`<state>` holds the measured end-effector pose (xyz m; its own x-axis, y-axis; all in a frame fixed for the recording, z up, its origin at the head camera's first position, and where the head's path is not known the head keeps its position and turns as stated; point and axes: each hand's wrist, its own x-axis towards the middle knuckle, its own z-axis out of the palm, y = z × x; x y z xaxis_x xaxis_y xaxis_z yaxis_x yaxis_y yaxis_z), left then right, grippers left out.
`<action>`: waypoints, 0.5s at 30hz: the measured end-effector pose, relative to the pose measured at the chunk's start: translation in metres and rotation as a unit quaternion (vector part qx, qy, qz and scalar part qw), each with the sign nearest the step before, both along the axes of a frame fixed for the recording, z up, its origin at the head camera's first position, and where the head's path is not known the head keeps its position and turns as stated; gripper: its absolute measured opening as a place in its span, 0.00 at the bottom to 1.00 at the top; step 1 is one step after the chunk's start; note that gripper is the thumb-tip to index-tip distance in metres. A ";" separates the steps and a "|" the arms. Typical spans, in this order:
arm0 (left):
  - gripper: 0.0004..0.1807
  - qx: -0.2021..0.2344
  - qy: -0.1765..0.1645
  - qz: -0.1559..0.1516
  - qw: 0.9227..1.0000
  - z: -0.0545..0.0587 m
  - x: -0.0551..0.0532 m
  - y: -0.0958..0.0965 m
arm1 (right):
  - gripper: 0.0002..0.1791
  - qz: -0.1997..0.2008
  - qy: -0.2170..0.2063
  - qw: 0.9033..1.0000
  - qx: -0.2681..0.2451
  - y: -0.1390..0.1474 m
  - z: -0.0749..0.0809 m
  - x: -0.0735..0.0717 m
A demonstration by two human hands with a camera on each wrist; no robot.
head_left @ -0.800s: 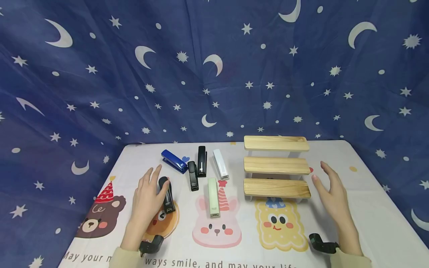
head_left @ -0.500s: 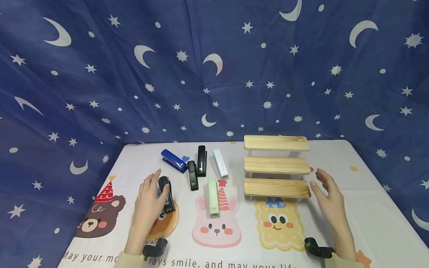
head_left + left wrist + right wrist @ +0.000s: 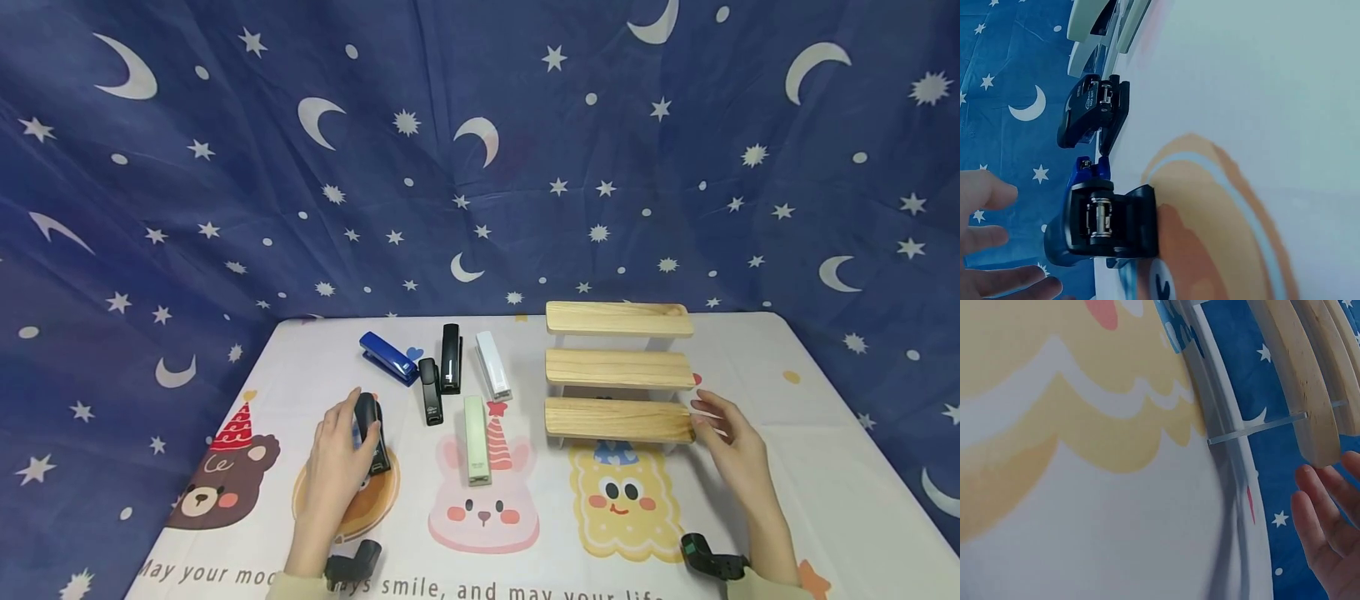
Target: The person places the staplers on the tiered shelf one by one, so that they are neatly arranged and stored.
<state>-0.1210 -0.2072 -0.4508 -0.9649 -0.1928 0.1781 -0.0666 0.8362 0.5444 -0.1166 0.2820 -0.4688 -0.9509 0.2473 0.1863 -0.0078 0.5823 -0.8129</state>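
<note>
My left hand hovers around the left side of a black stapler, thumb over its near side. In the left wrist view the loosely spread fingers show beside that stapler, with a gap between. My right hand is at the right end of a three-tier wooden display stand, at its lowest board. The right wrist view shows fingertips right at the end of that board, fingers slightly bent and not curled round it.
Beyond the left hand lie a blue stapler, a small black stapler, a taller black stapler and a white stapler. A pale green stapler lies mid-table on the printed tablecloth. A starry blue curtain hangs behind.
The left hand has shifted slightly right, nearer the black stapler. The right hand has moved left, its fingertips coming to the end of the lowest board. The staplers have stayed put.
</note>
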 end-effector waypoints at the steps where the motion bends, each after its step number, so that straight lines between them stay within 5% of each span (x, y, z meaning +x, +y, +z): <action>1: 0.33 0.001 -0.003 0.002 1.000 0.000 0.001 0.000 | 0.25 0.003 -0.003 1.000 0.000 0.000 -0.001 0.000; 15: 0.36 0.017 0.010 0.020 1.000 -0.012 0.005 0.004 | 0.23 0.032 -0.034 0.999 -0.024 0.008 -0.007 -0.003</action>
<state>-0.1160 -0.2031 -0.4627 -0.9527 -0.2366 0.1907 -0.0871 0.8137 0.5748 -0.1200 0.2897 -0.4758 -0.9752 0.1923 0.1096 0.0124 0.5421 -0.8402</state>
